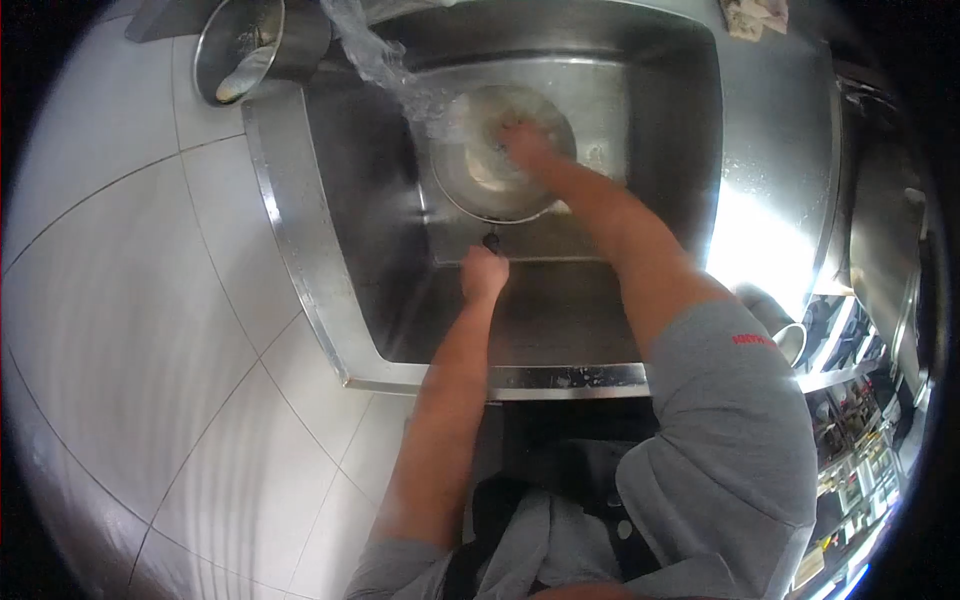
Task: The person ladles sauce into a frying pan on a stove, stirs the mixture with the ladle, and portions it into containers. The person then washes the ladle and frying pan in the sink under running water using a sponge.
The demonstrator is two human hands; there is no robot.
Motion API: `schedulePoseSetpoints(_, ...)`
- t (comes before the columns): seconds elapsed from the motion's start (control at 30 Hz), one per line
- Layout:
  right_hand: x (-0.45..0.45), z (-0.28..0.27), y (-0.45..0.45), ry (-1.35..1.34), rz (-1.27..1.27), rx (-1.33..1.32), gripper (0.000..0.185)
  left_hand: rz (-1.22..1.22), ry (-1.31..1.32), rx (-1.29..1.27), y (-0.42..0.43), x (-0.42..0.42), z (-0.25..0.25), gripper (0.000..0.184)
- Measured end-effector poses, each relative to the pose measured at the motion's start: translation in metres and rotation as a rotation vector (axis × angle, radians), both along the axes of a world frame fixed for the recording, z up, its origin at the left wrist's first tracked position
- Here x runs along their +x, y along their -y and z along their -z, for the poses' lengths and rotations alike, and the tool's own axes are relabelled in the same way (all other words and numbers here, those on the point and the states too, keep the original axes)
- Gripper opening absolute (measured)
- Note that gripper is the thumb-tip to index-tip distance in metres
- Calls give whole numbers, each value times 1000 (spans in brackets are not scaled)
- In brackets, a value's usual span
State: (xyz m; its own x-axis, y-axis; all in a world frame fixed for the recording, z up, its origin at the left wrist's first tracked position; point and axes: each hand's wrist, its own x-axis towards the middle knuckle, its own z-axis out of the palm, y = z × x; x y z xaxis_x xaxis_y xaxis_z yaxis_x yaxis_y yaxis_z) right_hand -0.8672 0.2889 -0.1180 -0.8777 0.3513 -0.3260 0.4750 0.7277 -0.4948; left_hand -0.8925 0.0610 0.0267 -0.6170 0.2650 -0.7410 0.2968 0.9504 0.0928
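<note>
A round frying pan (pixel 465 195) sits low in the steel sink, its dark handle (pixel 491 242) pointing toward me. My left hand (pixel 484 272) is closed around that handle. Over the inside of the pan is my right hand (pixel 527 147), smeared by motion. Its fingers and anything in them cannot be made out. A clear, glistening strand (pixel 375 55) runs from the top edge down to the pan's left side. Whether it is running water or crinkled plastic is unclear.
The deep steel sink (pixel 365 220) has raised walls around the pan. On its left rear corner stands a metal pot (pixel 205 65) with a pale utensil inside. A cloth (pixel 755 18) lies on the steel counter (pixel 775 120) at right. White tiles (pixel 130 290) extend left.
</note>
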Motion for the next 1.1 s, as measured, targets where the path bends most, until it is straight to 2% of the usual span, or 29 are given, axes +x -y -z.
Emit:
schedulePoseSetpoints(0.07, 2, 25, 45, -167, -38, -74, 40, -24, 6, -20, 1, -2, -5, 34)
schedulePoseSetpoints(0.1, 5, 3, 38, -162, -37, -68, 40, -54, 4, -31, -2, -3, -7, 32)
schedulePoseSetpoints(0.17, 10, -52, 20, 96, -180, -239, 48, -44, 31, -41, -7, -1, -22, 30)
schedulePoseSetpoints(0.2, 3, -35, 9, 98, -176, -232, 48, -29, 56, -42, -12, 0, -26, 29)
schedulePoseSetpoints(0.27, -19, 22, -14, 4, 212, 192, 38, -23, 32, -1, -13, 3, -22, 27)
schedulePoseSetpoints(0.3, -26, 20, -4, 2, 199, 190, 38, -17, 7, 30, -10, 5, -20, 26)
schedulePoseSetpoints(0.37, -49, 1, 34, -312, 444, -2, 40, -19, 43, 6, -10, 5, -19, 27)
schedulePoseSetpoints(0.43, -72, 3, 85, -402, 289, -341, 44, -9, 77, -18, -11, 2, -20, 29)
schedulePoseSetpoints(0.5, -37, -78, 104, -343, 349, -672, 45, 4, 43, -20, -6, -1, -18, 30)
schedulePoseSetpoints(0.57, 17, -72, 89, -26, 158, -720, 46, 12, 50, 3, 4, -3, -7, 29)
schedulePoseSetpoints(0.63, 59, -87, 33, 279, -150, -502, 59, 19, 43, 31, 3, -6, -8, 28)
schedulePoseSetpoints(0.7, 69, -57, -29, 477, -571, -203, 51, 68, 55, -24, -5, -5, -19, 27)
schedulePoseSetpoints(0.77, 36, -38, -79, 332, -75, -39, 38, 79, 60, -29, -14, -6, -24, 27)
schedulePoseSetpoints(0.8, 12, -32, -98, 115, -317, 154, 44, 81, 86, -60, -12, 0, -25, 27)
schedulePoseSetpoints(0.87, -18, -24, -99, -98, -564, 331, 50, 82, 114, -74, -3, 5, -26, 27)
schedulePoseSetpoints(0.93, -38, -26, -96, -263, -825, 546, 45, 91, 119, -68, -8, -5, -21, 28)
schedulePoseSetpoints(0.97, -18, -28, -95, -215, -847, 687, 39, 76, 120, -104, 0, -8, -24, 29)
schedulePoseSetpoints(1.03, 34, -16, -76, 48, -480, 349, 51, 60, 101, -108, -8, -16, -25, 29)
schedulePoseSetpoints(1.1, 71, -47, -34, 367, -276, 101, 61, 129, 107, -92, -11, -12, -34, 31)
